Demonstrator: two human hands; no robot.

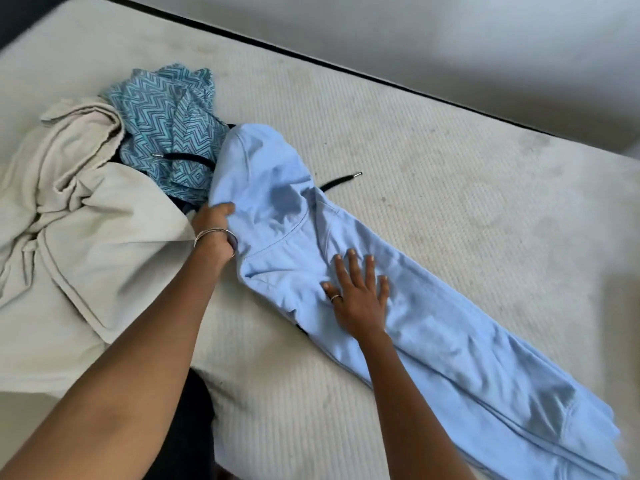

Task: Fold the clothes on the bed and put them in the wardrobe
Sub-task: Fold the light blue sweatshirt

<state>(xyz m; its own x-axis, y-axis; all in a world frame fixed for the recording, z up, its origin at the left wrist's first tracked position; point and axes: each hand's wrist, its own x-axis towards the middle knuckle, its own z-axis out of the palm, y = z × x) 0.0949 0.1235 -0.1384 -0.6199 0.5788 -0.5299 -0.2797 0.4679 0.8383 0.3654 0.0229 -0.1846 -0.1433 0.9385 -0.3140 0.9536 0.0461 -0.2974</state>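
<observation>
Mid-fold on the bed [433,140]: light blue hoodie [433,327] narrowed lengthwise, left hand [214,225] gripping its hood edge, right hand [360,292] pressed flat, beige garment [86,216] and zigzag garment [166,123] unfolded, wardrobe unseen.

A pale grey floor [485,36] lies well beyond the fingers [351,265] of the right hand [360,303], up and to their right. A thin black strip [277,46] runs slantwise between those fingers and the floor, touching the floor's edge. A dark corner [20,15] sits far up and left of the left hand [213,220]. A thin silver bangle [214,233] lies just behind that hand's fingers. Near the right fingers sits a slim ring [336,298]. Well behind both sets of fingers, low between them, is a dark blurred shape [187,427].
</observation>
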